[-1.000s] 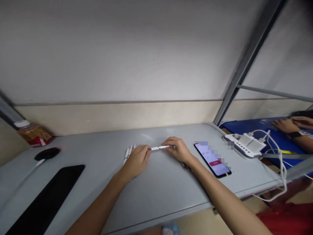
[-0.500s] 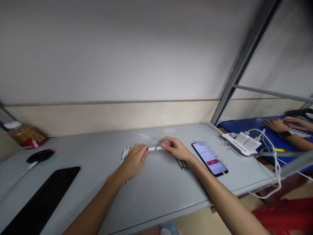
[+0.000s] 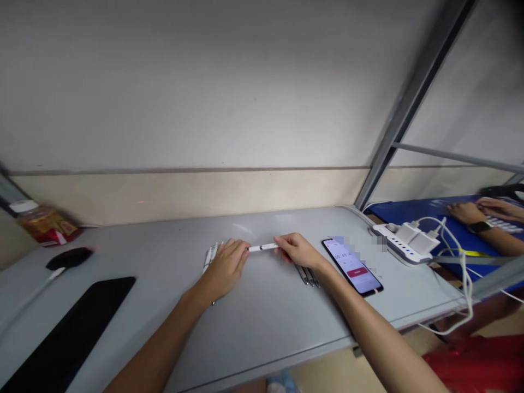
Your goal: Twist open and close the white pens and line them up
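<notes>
Pinching pen (image 3: pixel 262 248) just below centre of frame: left end in left hand (image 3: pixel 229 265), right end in right hand (image 3: pixel 298 250). Probably light, stiff, fairly sturdy; looks smooth, so may twist or roll. Best gripped near both ends.

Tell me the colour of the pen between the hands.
The pen is mostly white with dark marks, clearest in the head view.

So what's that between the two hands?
A white pen with dark bands: the left hand holds one end, the right hand pinches the other. The head view shows it.
</notes>
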The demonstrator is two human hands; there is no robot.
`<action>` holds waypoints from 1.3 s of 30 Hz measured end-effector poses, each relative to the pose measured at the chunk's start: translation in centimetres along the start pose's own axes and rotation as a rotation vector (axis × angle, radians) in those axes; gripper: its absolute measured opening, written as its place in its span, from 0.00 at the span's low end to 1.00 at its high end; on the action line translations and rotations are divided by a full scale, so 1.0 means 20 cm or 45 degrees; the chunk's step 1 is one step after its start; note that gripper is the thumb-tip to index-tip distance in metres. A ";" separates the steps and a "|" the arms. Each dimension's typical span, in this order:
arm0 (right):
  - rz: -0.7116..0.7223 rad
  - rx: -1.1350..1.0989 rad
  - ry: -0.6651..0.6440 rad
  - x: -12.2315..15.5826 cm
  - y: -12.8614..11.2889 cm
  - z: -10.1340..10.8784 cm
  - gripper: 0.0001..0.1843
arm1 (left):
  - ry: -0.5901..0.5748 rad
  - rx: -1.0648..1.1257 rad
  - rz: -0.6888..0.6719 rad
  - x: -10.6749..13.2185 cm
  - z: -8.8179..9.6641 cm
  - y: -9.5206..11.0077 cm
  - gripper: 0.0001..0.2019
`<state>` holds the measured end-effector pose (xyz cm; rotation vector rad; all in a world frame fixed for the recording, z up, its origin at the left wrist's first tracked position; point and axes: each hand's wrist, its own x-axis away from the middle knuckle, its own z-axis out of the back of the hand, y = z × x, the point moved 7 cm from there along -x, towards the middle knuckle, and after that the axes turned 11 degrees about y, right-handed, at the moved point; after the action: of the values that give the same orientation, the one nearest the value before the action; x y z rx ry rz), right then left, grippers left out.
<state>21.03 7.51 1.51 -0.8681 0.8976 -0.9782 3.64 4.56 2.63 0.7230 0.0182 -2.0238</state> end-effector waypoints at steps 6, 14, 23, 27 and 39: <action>-0.004 -0.016 -0.031 0.00 0.01 -0.01 0.20 | -0.003 0.013 0.003 0.00 -0.01 -0.01 0.13; 0.049 -0.020 -0.052 0.01 -0.01 -0.02 0.18 | -0.004 0.056 -0.016 0.00 -0.02 -0.01 0.12; 0.156 0.033 0.007 0.01 -0.06 0.00 0.15 | -0.014 0.038 0.016 0.00 -0.01 -0.02 0.14; 0.125 0.221 -0.001 0.02 -0.03 -0.01 0.27 | -0.027 0.004 0.026 0.00 -0.02 -0.03 0.15; 0.539 0.542 0.125 0.06 -0.15 -0.06 0.17 | -0.144 0.199 0.208 -0.01 0.00 -0.06 0.16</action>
<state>19.31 5.23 3.52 -0.2549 0.8671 -0.8003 2.66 5.38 2.47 0.6830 -0.2594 -1.9205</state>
